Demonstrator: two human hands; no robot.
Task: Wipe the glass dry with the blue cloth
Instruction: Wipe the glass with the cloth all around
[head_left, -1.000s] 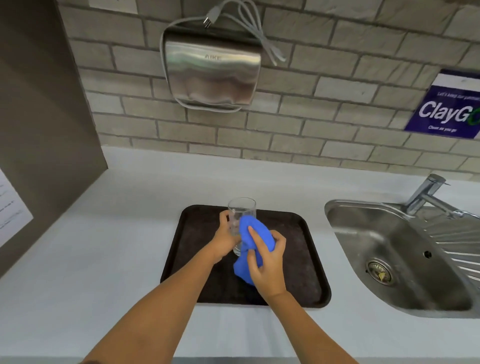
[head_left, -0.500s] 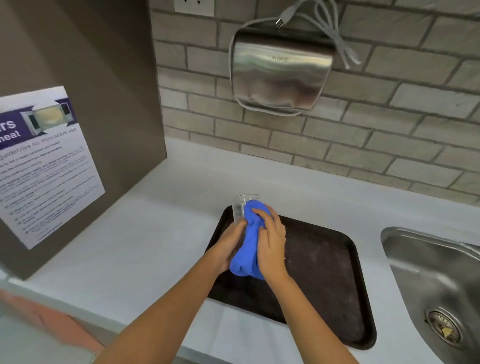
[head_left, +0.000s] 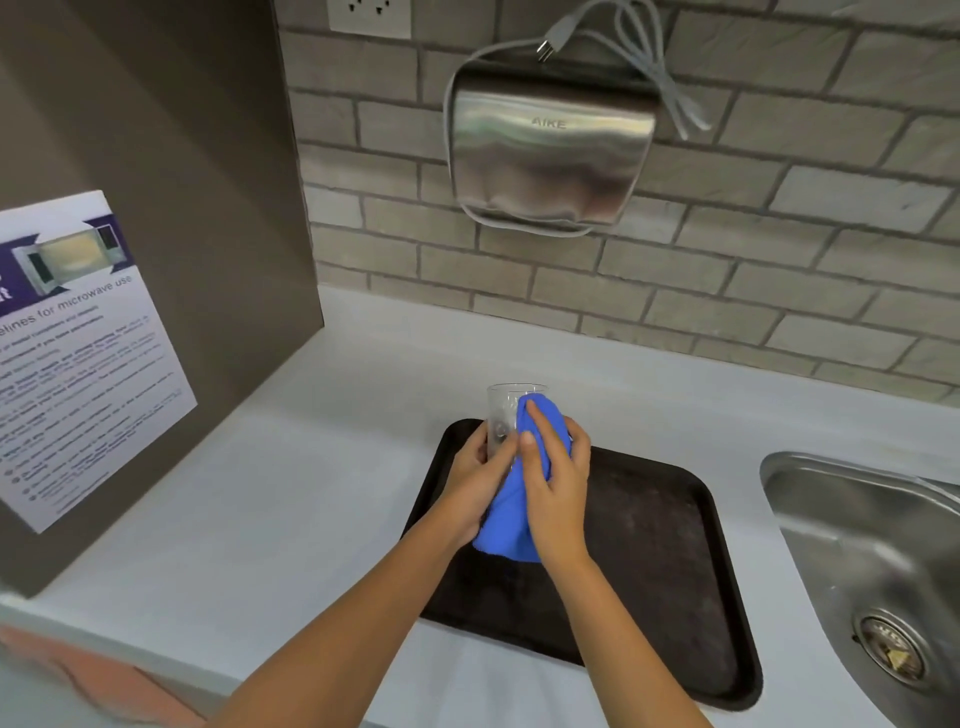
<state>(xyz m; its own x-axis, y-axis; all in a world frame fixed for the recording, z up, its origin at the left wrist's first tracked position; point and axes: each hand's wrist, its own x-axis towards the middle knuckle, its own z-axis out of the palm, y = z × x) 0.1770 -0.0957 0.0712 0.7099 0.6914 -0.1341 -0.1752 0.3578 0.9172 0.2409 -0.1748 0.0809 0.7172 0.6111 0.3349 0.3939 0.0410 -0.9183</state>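
1. Head view: a clear glass (head_left: 511, 415) stands upright over the far left corner of a dark tray (head_left: 670, 561) on the pale desk (head_left: 270, 493); whether its base touches the tray is hidden by the hands.
2. The left hand (head_left: 475, 480) is curled around the glass's left side, fingers closed on its lower wall.
3. The right hand (head_left: 556, 491) is closed on the blue cloth (head_left: 514, 514), pressing it against the right side of the glass, the thumb lying across the cloth's front.
4. The cloth reaches up near the rim and hangs down between both wrists.
5. A steel sink (head_left: 857, 561) lies to the right of the tray.
6. A metal hand dryer (head_left: 550, 150) is mounted on the brick wall at the far side.
7. A printed microwave notice (head_left: 78, 353) is fixed to the brown panel at left.
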